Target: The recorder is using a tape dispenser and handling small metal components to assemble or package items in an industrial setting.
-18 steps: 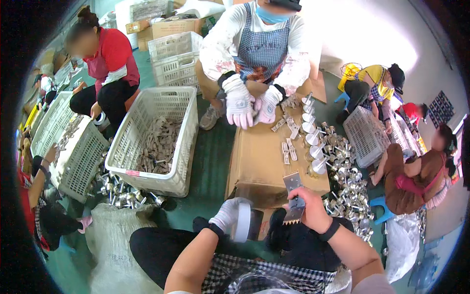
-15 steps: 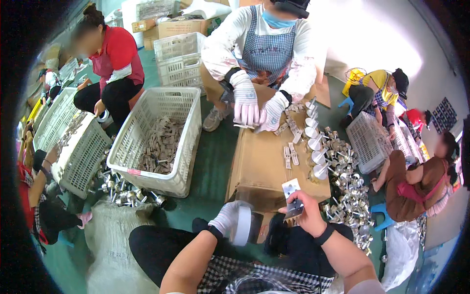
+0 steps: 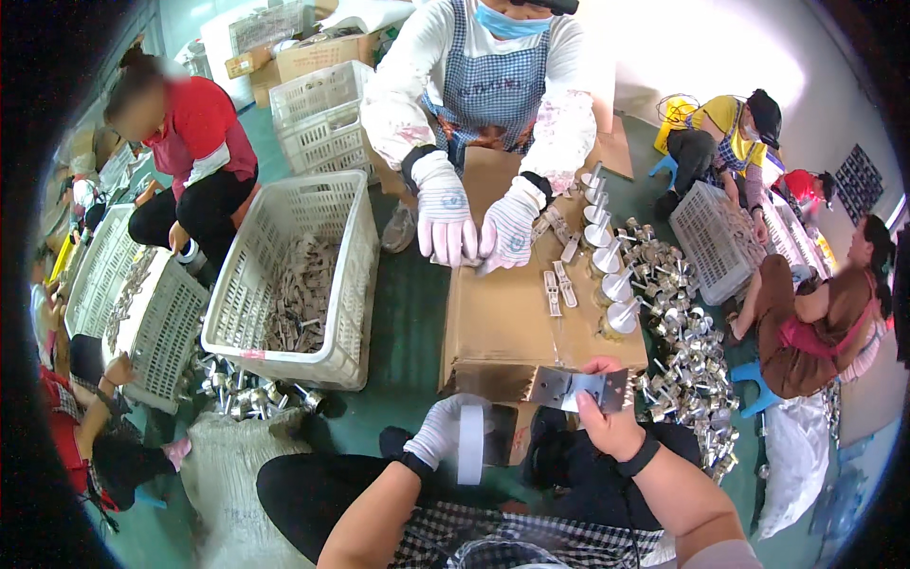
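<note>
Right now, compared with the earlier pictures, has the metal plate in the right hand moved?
Yes. Against the front edge of the cardboard box, the metal plate has turned: earlier it pointed across that edge; now it runs roughly along it, left to right.

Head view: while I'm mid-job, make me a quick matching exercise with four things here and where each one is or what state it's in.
Things
1. Toothed metal plate
2. White roll
3. White basket nearest the middle
4. Cardboard box in front

Places and states
A. Contains a heap of greyish parts
B. In the bare right hand
C. Has a row of shiny discs along its right edge
D. In the gloved left hand

Pairs: 1-B, 2-D, 3-A, 4-C
</note>
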Motion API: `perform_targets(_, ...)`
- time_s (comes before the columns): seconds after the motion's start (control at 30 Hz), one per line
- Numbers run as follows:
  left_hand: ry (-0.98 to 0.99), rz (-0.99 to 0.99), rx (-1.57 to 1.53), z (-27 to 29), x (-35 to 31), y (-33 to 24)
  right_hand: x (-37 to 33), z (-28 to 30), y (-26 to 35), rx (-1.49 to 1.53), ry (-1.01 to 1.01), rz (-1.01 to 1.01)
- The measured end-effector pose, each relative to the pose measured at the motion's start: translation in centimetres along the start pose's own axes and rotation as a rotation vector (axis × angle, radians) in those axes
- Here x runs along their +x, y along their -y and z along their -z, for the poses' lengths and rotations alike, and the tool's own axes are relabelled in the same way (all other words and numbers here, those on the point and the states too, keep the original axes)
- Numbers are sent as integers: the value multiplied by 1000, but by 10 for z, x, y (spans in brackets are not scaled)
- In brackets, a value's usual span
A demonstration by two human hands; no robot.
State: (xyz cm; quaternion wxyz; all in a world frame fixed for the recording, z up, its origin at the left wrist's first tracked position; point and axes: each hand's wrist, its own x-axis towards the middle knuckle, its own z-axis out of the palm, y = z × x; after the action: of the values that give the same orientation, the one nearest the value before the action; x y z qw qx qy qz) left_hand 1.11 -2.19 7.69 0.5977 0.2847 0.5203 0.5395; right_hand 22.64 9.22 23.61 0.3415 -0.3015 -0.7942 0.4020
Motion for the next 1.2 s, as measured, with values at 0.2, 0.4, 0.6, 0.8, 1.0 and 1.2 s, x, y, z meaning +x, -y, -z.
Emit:
perform_targets(0.2, 70, 258, -670, 4, 7, 7, 8, -8, 17, -43, 1, -31)
perform_targets(0.4, 25, -44, -341, 1, 12, 31, 8, -11, 5, -62, 6, -62)
perform_targets(0.6, -30, -104, 10, -7, 8, 11, 28, -24, 19, 163, 223, -533)
perform_targets(0.8, 28, -40, -113, -6, 10, 9, 48, -70, 10, 558, 269, -744)
perform_targets(1.0, -65, -179, 209, -6, 14, 20, 51, -89, -1, 650, 334, -777)
perform_targets(1.2, -56, -115, 173, -8, 20, 24, 51, -107, -10, 454, 277, -771)
